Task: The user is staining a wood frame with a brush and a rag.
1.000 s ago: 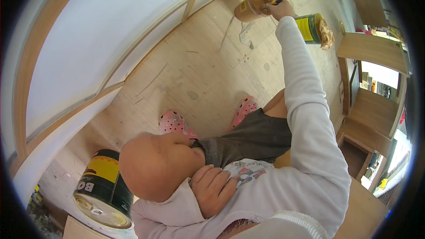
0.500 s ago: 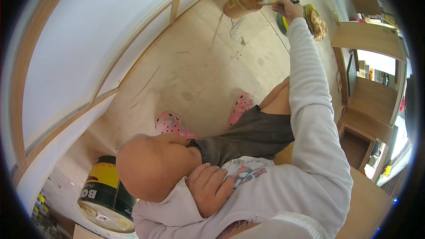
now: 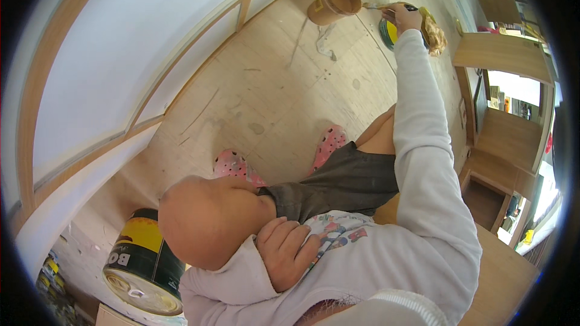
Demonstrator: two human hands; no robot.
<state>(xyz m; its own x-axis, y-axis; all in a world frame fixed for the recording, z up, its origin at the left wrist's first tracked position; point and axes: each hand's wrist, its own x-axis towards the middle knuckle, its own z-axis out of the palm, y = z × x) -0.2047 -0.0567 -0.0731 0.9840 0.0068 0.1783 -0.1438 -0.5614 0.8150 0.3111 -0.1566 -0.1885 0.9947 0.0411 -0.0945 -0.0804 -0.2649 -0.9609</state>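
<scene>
My right hand (image 3: 405,19) is stretched far out at the upper right, closed round a paintbrush (image 3: 376,6). Its bristles point left, just beside the rim of a brown plastic bucket (image 3: 326,9) that looks to contain brown liquid. Partly hidden behind that hand stands a green and yellow can (image 3: 388,35). Crumpled tan material (image 3: 434,36) lies against the can's right side. My left hand (image 3: 287,255) rests on my lap against the shirt, fingers loosely bent and slightly apart, with nothing seen in it.
A large dark green and yellow can (image 3: 144,268) lies tilted at the lower left. Wood-framed white panels (image 3: 139,36) run along the left. Wooden cabinet boxes (image 3: 504,139) stand on the right. Pink clogs (image 3: 237,166) are on the stained floor (image 3: 260,96).
My right hand has shifted slightly right with the paintbrush, whose bristles have come away from the bucket's rim. The left hand stays in place.
</scene>
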